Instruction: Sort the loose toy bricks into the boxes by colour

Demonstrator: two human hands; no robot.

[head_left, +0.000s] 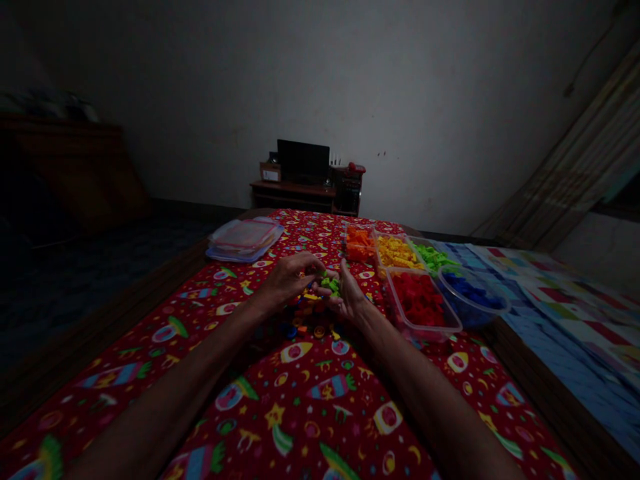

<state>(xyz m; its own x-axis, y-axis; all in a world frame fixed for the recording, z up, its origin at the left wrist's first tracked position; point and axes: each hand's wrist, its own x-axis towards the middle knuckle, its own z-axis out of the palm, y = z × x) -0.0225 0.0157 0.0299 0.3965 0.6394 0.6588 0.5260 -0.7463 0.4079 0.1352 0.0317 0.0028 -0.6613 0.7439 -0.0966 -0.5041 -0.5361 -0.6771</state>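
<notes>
My right hand (353, 299) is cupped, palm turned inward, around several small bright green plastic pieces (331, 285). Beside it, my left hand (289, 279) has its thumb and fingers pinched together close to those pieces; whatever is between its fingertips is too small to make out. Below both hands, a loose pile of mixed plastic pieces (303, 329) in blue, orange, yellow and other colours lies on the red patterned cloth (300, 413). Part of the pile is hidden by the hands.
To the right stand tubs of sorted pieces: orange (360, 244), yellow (399, 253), green (433, 256), red (416, 299) and blue (471, 291). Stacked clear lids (245, 239) lie at the back left. A monitor (303, 160) stands on a desk by the wall.
</notes>
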